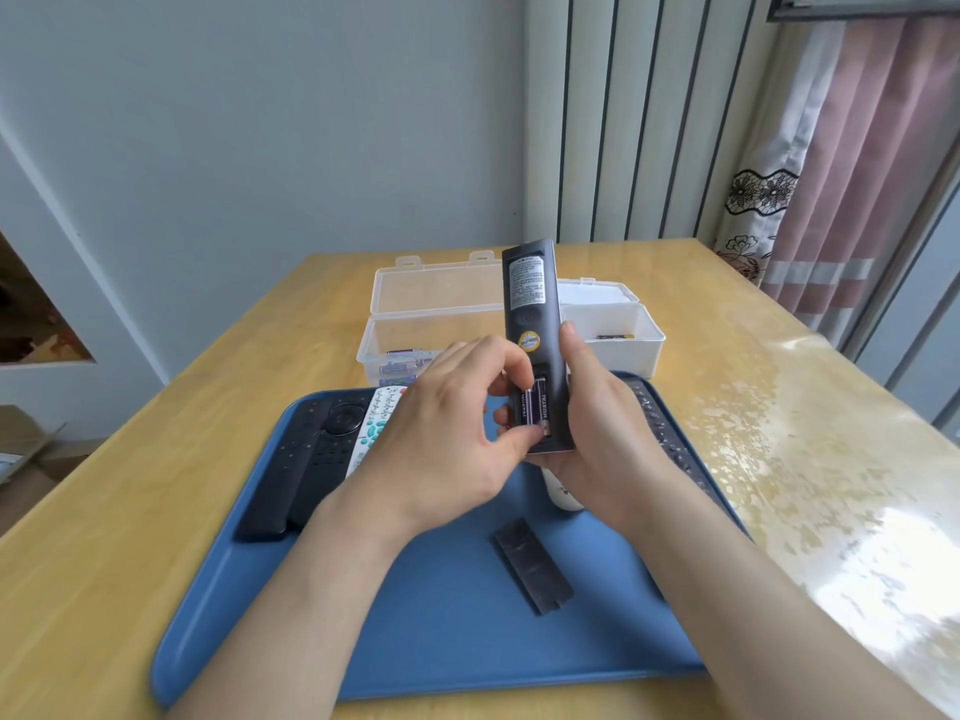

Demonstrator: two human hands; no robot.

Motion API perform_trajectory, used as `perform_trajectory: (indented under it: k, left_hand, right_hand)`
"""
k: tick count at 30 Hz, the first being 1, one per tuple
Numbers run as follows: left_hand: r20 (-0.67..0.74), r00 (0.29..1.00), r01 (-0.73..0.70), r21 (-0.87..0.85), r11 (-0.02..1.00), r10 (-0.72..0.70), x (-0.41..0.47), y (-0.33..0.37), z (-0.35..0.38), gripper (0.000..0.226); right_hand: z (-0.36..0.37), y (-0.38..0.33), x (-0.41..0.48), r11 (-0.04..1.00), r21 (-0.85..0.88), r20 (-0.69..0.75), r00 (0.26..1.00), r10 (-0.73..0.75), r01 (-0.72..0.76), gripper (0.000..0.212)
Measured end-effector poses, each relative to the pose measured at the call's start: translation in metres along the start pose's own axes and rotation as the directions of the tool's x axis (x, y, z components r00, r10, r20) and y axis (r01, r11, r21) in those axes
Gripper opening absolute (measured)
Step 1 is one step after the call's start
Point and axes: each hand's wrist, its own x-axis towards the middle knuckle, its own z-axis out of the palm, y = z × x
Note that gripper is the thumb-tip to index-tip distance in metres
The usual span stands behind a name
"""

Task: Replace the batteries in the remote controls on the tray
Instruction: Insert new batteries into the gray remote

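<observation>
From the head view, the work looks to be at the battery stage for one black remote (530, 304), which is lifted off the blue tray (415, 641) with its back up and its bay open. Its battery cover (532, 563) lies loose on the tray. Two purple batteries (535, 413) sit in the bay. They match those in the clear box (395, 345) behind, so I'd guess fresh ones are being seated, though I can't be sure. Next would come pressing them flat, then sliding the cover on. The right hand (597, 428) grips the remote's lower end, fingers wrapped round it. The left hand (447, 433) pinches at the batteries with curled thumb and forefinger.
</observation>
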Motion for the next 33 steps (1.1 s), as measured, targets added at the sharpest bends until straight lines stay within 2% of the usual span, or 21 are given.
perform_trajectory:
  k: [7, 12, 15, 18, 20, 22, 24, 25, 27, 28, 29, 31, 32, 33]
  left_hand:
    - [0.008, 0.998, 0.061, -0.049, 0.997, -0.06, 0.001, 0.009, -0.002, 0.037]
    - [-0.028, 0.993, 0.107, -0.216, 0.971, -0.115, 0.001, 0.01, -0.001, 0.037]
    - [-0.041, 0.993, 0.092, -0.287, 0.954, -0.108, 0.0, 0.015, 0.007, 0.035]
    - [-0.074, 0.99, 0.085, -0.358, 0.93, -0.12, -0.002, 0.019, 0.012, 0.04]
    - [-0.088, 0.975, 0.128, -0.532, 0.837, -0.206, 0.001, 0.02, 0.009, 0.043]
    - [-0.083, 0.926, 0.197, -0.724, 0.661, -0.368, 0.006, 0.016, 0.004, 0.04]
    - [-0.039, 0.862, 0.27, -0.808, 0.524, -0.505, 0.009, 0.01, -0.001, 0.045]
    - [-0.007, 0.847, 0.309, -0.808, 0.502, -0.532, 0.01, 0.008, -0.003, 0.048]
    - [0.034, 0.849, 0.373, -0.746, 0.552, -0.528, 0.009, 0.008, -0.005, 0.044]
    - [0.025, 0.869, 0.381, -0.672, 0.635, -0.495, 0.008, 0.01, -0.005, 0.036]
    - [-0.009, 0.902, 0.355, -0.554, 0.753, -0.432, 0.006, 0.011, -0.004, 0.027]
    - [-0.069, 0.971, 0.211, -0.188, 0.959, -0.228, 0.002, 0.009, 0.002, 0.017]
    - [-0.073, 0.988, 0.138, -0.02, 0.99, -0.139, 0.001, 0.007, 0.006, 0.021]
    - [-0.058, 0.994, 0.095, 0.071, 0.993, -0.091, 0.001, 0.005, 0.007, 0.025]
  right_hand:
    - [0.002, 0.005, -0.002, 0.993, -0.064, 0.022, 0.995, -0.096, 0.097, 0.049]
    - [0.007, 0.007, -0.006, 0.984, -0.111, 0.013, 0.991, -0.135, 0.136, 0.048]
    - [0.007, 0.004, -0.006, 0.996, -0.027, -0.016, 0.996, -0.087, 0.087, 0.039]
    - [0.004, 0.0, -0.007, 0.997, 0.077, -0.03, 0.999, -0.03, 0.033, 0.041]
    - [0.005, -0.002, -0.007, 0.987, 0.16, -0.021, 1.0, 0.004, 0.0, 0.041]
    - [0.007, -0.003, -0.007, 0.97, 0.242, -0.008, 0.999, 0.033, -0.03, 0.041]
    - [0.007, -0.004, -0.004, 0.963, 0.266, -0.017, 0.998, 0.059, -0.052, 0.048]
    - [0.007, -0.004, -0.003, 0.964, 0.262, -0.026, 0.998, 0.064, -0.055, 0.051]
    - [0.007, -0.005, -0.003, 0.964, 0.259, -0.033, 0.997, 0.068, -0.057, 0.053]
    - [0.007, -0.005, -0.004, 0.964, 0.262, -0.035, 0.997, 0.068, -0.056, 0.051]
    - [0.007, -0.005, -0.004, 0.966, 0.255, -0.035, 0.998, 0.061, -0.05, 0.048]
    - [0.005, -0.005, -0.005, 0.976, 0.215, -0.024, 0.999, 0.044, -0.038, 0.046]
    - [0.004, -0.005, -0.006, 0.98, 0.195, -0.025, 0.999, 0.041, -0.036, 0.047]
    - [0.003, -0.005, -0.006, 0.984, 0.178, -0.035, 0.999, 0.04, -0.033, 0.048]
